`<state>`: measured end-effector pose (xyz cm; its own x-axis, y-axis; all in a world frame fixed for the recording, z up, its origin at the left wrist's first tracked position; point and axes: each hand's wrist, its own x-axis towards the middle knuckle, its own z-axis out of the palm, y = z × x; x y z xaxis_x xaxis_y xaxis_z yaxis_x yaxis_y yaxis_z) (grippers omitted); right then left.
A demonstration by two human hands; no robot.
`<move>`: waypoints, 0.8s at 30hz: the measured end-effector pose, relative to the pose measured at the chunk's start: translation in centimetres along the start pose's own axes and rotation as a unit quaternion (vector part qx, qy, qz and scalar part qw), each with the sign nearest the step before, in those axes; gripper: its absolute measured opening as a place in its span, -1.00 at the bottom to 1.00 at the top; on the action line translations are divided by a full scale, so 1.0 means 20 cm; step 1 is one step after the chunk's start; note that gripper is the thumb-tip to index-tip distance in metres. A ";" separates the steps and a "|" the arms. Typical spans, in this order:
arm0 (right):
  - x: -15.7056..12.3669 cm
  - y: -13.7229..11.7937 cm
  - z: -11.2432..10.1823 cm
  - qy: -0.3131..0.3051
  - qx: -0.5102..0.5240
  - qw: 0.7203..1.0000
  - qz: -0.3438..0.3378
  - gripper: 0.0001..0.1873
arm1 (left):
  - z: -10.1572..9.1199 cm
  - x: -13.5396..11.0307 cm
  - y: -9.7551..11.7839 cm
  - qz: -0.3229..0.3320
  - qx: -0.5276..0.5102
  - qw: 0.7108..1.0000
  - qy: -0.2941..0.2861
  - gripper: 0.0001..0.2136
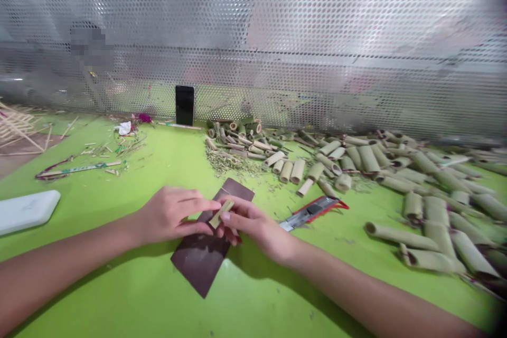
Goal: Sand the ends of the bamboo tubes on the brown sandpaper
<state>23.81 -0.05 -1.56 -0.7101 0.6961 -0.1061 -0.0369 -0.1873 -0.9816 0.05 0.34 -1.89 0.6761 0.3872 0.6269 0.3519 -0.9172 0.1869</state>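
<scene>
A short, pale bamboo piece (pixel 221 214) is held between my two hands, just above a dark brown sheet of sandpaper (pixel 204 266) lying slantwise on the green table. My right hand (pixel 255 225) pinches it with the thumb on top and curled fingers beneath. From the other side, my left hand (pixel 174 215) closes on it, index fingertip by its upper end and thumb by its lower end. Right of my right hand lies a red and grey utility knife (pixel 313 212), its blade end towards me.
Cut bamboo tubes (pixel 368 158) spread in a heap over the table's right side. Bamboo shavings (pixel 232 162) lie at its left end. A phone (pixel 185 105) leans on the perforated metal screen (pixel 277 90). A white box-like object (pixel 29 211) and thin sticks (pixel 19 127) are at left.
</scene>
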 end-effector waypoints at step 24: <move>-0.04 -0.10 -0.02 0.118 -0.557 0.822 -0.013 -0.91 | -0.01 0.03 0.01 -0.219 -0.072 0.926 -0.299 -0.09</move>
<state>24.84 0.04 0.37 -0.5583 0.8295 0.0173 0.7104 0.4888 -0.5064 0.39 0.30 -1.27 0.7415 0.6686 -0.0562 0.6168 -0.6462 0.4493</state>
